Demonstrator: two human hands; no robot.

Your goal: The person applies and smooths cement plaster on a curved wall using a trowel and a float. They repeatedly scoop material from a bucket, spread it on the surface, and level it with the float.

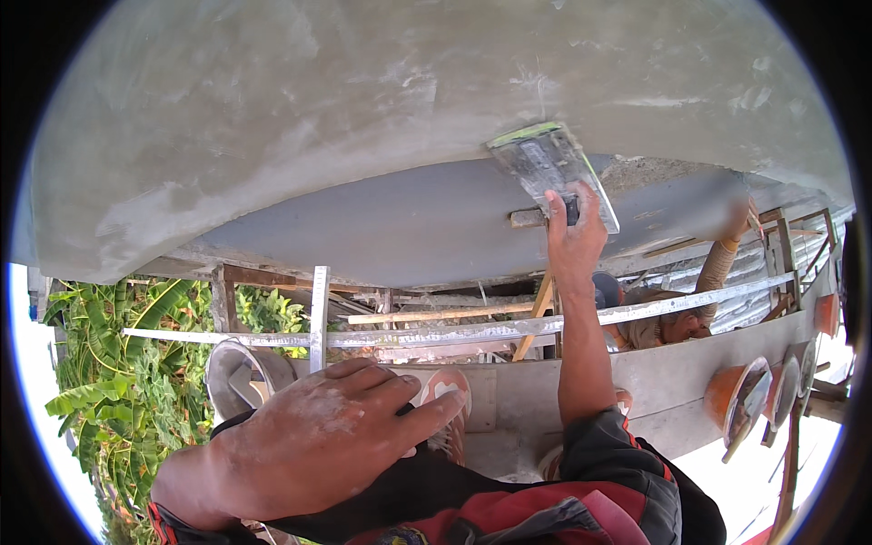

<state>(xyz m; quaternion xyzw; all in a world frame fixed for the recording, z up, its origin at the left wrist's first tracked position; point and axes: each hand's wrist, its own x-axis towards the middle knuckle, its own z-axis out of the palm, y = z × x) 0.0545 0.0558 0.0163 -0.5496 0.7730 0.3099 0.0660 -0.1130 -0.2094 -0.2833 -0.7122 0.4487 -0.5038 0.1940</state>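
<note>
My right hand (pixel 572 238) is raised and grips the handle of a flat plastering float (pixel 549 163), whose blade lies against the grey wet plaster of the wall (pixel 363 118). The float sits at the line where the lighter upper plaster meets a darker, smoother band (pixel 391 227). My left hand (pixel 327 434), dusted with cement, lies palm down with fingers spread on my dark trouser knee and holds nothing. Just past its fingertips shows my pale shoe (pixel 447 389).
Another person (pixel 677 322) works lower at the right, one arm (pixel 718 263) reaching up to the wall. Metal and wooden scaffold bars (pixel 436 334) run below. A metal bucket (pixel 238 374) stands at the left, orange mortar pans (pixel 738 392) at the right, banana plants (pixel 127 381) beyond.
</note>
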